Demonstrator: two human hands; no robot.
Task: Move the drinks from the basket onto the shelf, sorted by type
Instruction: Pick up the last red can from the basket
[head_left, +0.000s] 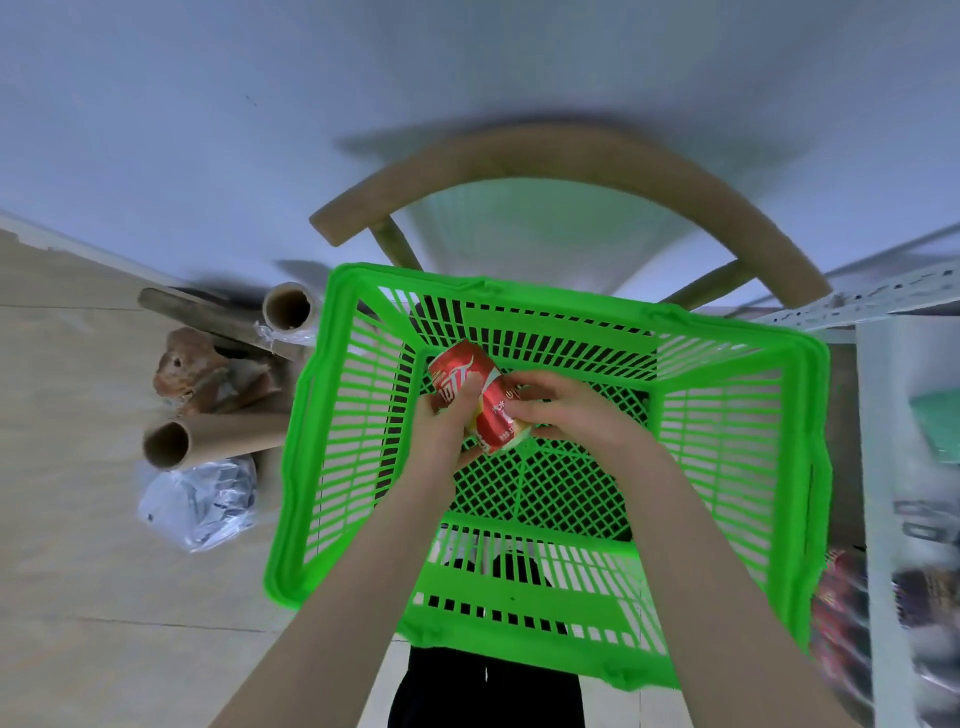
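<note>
Both hands inside green basket on a wooden chair. Left hand and right hand each closed around one red can (tilted), above the mesh floor.

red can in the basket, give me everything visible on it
The can is red with white script and a pale gold band near its lower end; it looks like metal. It lies tilted, top toward the upper left, above the mesh floor of the green basket. The left hand and the right hand both grip it.
</note>
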